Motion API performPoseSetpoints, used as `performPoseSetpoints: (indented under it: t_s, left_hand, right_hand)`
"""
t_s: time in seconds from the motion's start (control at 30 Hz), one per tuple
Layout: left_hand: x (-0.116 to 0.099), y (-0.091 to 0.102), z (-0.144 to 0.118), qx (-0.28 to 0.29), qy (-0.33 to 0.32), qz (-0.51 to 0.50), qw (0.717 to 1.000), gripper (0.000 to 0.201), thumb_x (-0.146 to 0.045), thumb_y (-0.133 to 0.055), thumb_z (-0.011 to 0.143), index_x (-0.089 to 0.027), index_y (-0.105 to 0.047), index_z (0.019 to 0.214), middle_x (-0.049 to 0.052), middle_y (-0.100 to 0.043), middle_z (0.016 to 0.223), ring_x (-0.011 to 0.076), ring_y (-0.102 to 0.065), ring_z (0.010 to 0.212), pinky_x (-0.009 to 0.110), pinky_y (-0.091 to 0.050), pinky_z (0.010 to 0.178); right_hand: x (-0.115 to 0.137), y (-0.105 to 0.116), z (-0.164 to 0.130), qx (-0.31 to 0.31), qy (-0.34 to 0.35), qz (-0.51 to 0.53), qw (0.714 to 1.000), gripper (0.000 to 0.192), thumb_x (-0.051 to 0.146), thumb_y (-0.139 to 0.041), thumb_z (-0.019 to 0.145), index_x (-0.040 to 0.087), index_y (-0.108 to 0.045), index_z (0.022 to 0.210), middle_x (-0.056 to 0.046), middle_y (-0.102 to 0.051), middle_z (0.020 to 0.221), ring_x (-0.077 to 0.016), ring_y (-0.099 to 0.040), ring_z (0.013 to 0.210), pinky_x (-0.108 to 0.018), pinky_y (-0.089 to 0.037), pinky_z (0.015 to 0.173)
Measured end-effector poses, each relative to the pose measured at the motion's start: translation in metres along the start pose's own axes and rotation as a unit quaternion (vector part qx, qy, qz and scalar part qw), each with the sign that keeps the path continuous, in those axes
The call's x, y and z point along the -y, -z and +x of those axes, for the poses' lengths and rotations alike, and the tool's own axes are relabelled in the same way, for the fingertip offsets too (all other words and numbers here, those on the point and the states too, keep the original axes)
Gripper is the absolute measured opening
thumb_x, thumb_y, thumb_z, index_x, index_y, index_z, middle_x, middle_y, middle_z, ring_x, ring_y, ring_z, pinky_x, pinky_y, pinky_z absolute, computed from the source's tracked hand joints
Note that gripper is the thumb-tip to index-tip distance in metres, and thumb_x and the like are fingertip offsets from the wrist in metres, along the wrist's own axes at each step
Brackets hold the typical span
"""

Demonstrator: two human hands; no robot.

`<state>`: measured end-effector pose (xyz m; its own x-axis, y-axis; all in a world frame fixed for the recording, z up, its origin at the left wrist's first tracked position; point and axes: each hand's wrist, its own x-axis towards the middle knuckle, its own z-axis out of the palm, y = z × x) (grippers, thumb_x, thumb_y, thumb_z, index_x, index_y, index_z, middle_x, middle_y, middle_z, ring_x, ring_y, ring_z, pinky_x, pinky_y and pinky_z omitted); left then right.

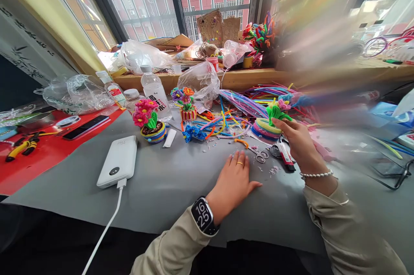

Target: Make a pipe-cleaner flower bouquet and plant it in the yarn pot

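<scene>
My left hand (232, 183) lies flat on the grey table cover, fingers stretched out and holding nothing. At the right, the thumb and fingers of my right hand (298, 142) pinch the green leaves of a pipe-cleaner flower bunch (274, 110) with pink and blue blooms. The bunch stands at a low round pot (263, 130) wrapped in yellow, blue and pink pipe cleaners; my hand covers part of it. Small scissors (259, 154) and a red-and-black tube-like packet (286, 154) lie just below the pot.
A pot of pink flowers (147, 120), a striped flower pot (188, 113) and blue flowers (193, 133) stand left of centre. Loose pipe cleaners (247, 104) spread behind. A white power bank (119, 160) with a cable lies left. Bottles (154, 91) stand at the back. The right side is blurred.
</scene>
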<state>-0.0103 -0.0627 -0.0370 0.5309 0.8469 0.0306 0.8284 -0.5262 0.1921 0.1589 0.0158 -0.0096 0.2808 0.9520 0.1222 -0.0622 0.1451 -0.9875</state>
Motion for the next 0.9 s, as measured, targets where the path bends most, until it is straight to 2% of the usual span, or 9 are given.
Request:
performPoseSetpoints:
  t_s: [0.07, 0.2, 0.33, 0.47, 0.63, 0.7, 0.77, 0.83, 0.9]
  left_hand:
    - [-0.008, -0.004, 0.006, -0.043, -0.066, -0.017, 0.997, 0.066, -0.048, -0.035, 0.082, -0.002, -0.030, 0.129, 0.019, -0.022, 0.139, 0.0294, -0.017, 0.130, 0.043, -0.022, 0.104]
    - [-0.030, -0.021, 0.016, -0.026, -0.186, -0.074, 0.979, 0.057, -0.043, -0.034, 0.084, -0.009, -0.032, 0.129, 0.012, -0.030, 0.138, 0.0223, -0.023, 0.129, 0.036, -0.020, 0.107]
    - [-0.028, -0.025, 0.007, 0.016, -0.143, -0.073, 0.987, 0.065, -0.051, -0.034, 0.081, -0.007, -0.033, 0.128, 0.014, -0.029, 0.137, 0.0231, -0.024, 0.128, 0.034, -0.021, 0.106]
    - [0.008, -0.010, -0.009, 0.014, -0.070, -0.038, 0.997, 0.070, -0.055, -0.031, 0.079, -0.005, -0.033, 0.128, 0.017, -0.027, 0.138, 0.0251, -0.024, 0.128, 0.037, -0.025, 0.104]
    - [0.066, 0.011, -0.005, -0.012, 0.081, 0.008, 0.997, 0.069, -0.052, -0.034, 0.080, -0.001, -0.033, 0.126, 0.024, -0.028, 0.135, 0.0300, -0.025, 0.127, 0.046, -0.024, 0.102]
    - [0.075, 0.017, 0.001, -0.025, 0.097, -0.013, 0.995, 0.061, -0.046, -0.038, 0.081, -0.001, -0.037, 0.123, 0.023, -0.032, 0.134, 0.0301, -0.023, 0.128, 0.046, -0.020, 0.104]
    - [0.072, 0.022, 0.007, -0.092, 0.087, -0.086, 0.988, 0.052, -0.036, -0.040, 0.082, -0.004, -0.038, 0.123, 0.020, -0.035, 0.134, 0.0272, -0.020, 0.129, 0.043, -0.017, 0.106]
    - [0.060, 0.027, 0.015, -0.173, 0.100, -0.240, 0.950, 0.053, -0.034, -0.041, 0.082, -0.008, -0.030, 0.128, 0.018, -0.034, 0.135, 0.0241, -0.026, 0.128, 0.040, -0.020, 0.105]
    - [0.043, 0.030, 0.026, -0.178, 0.143, -0.476, 0.849, 0.054, -0.039, -0.038, 0.083, -0.011, -0.028, 0.128, 0.017, -0.044, 0.127, 0.0216, -0.043, 0.116, 0.036, -0.031, 0.099]
  right_hand:
    - [-0.001, 0.000, 0.000, 0.004, 0.009, -0.002, 1.000, 0.022, 0.037, -0.070, 0.056, 0.019, -0.065, 0.066, 0.000, -0.061, 0.071, -0.0176, -0.057, 0.073, -0.029, -0.042, 0.067]
    - [-0.002, 0.001, 0.001, 0.000, 0.015, -0.012, 1.000, 0.023, 0.038, -0.070, 0.055, 0.019, -0.064, 0.065, 0.000, -0.061, 0.068, -0.0178, -0.057, 0.071, -0.028, -0.042, 0.063]
    - [-0.001, 0.001, 0.001, -0.009, 0.017, -0.020, 1.000, 0.022, 0.038, -0.070, 0.056, 0.018, -0.064, 0.064, 0.000, -0.060, 0.070, -0.0194, -0.056, 0.077, -0.029, -0.042, 0.065]
    - [-0.001, 0.001, 0.000, 0.010, 0.007, 0.005, 1.000, 0.022, 0.037, -0.070, 0.057, 0.019, -0.066, 0.069, -0.001, -0.062, 0.078, -0.0190, -0.056, 0.080, -0.029, -0.042, 0.069]
    - [-0.005, 0.000, 0.002, 0.005, -0.018, 0.016, 1.000, 0.022, 0.036, -0.073, 0.054, 0.019, -0.066, 0.067, 0.000, -0.062, 0.073, -0.0166, -0.056, 0.073, -0.028, -0.042, 0.068]
    - [-0.007, 0.000, 0.003, 0.007, -0.024, 0.008, 1.000, 0.024, 0.037, -0.073, 0.053, 0.019, -0.066, 0.068, 0.000, -0.062, 0.071, -0.0169, -0.056, 0.072, -0.029, -0.042, 0.068]
    - [-0.009, 0.000, 0.003, 0.026, -0.015, -0.007, 1.000, 0.025, 0.038, -0.072, 0.055, 0.018, -0.066, 0.068, 0.000, -0.062, 0.071, -0.0181, -0.057, 0.075, -0.030, -0.042, 0.070]
    - [-0.010, -0.001, 0.002, 0.048, 0.013, -0.030, 0.998, 0.024, 0.040, -0.069, 0.059, 0.018, -0.066, 0.068, -0.002, -0.063, 0.076, -0.0194, -0.056, 0.080, -0.032, -0.042, 0.074]
    - [-0.008, -0.004, -0.003, 0.073, 0.050, -0.058, 0.994, 0.023, 0.040, -0.066, 0.063, 0.018, -0.066, 0.069, -0.004, -0.063, 0.087, -0.0207, -0.055, 0.088, -0.034, -0.041, 0.079]
